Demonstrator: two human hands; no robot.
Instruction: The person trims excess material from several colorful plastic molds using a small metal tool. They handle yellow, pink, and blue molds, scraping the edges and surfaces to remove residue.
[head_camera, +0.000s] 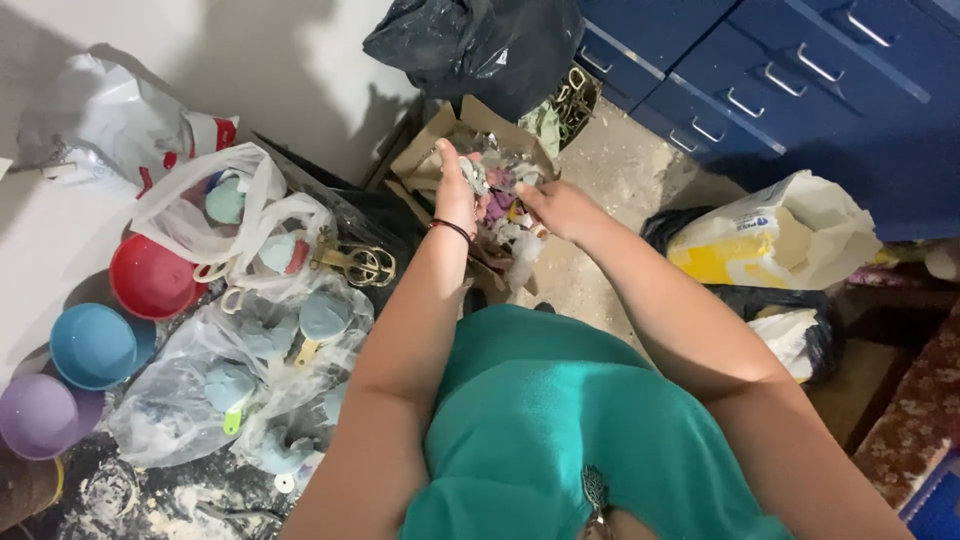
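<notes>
My left hand (456, 185) is raised over an open cardboard box (432, 150) and grips a grey-white scrap (474, 176). My right hand (558, 207) reaches into the same box from the right, its fingers down among crumpled scraps of paper and coloured bits (503, 200). What the right fingers hold is hidden by the pile. A dark band circles my left wrist. My teal shirt fills the lower middle.
Clear plastic bags with pale blue moulded pieces (240, 370) lie at left beside red (150, 277), blue (92, 345) and purple (38, 415) bowls. A black rubbish bag (480, 45) stands behind the box. Blue drawers (790, 80) are at right, with a yellow-white sack (770, 235) below.
</notes>
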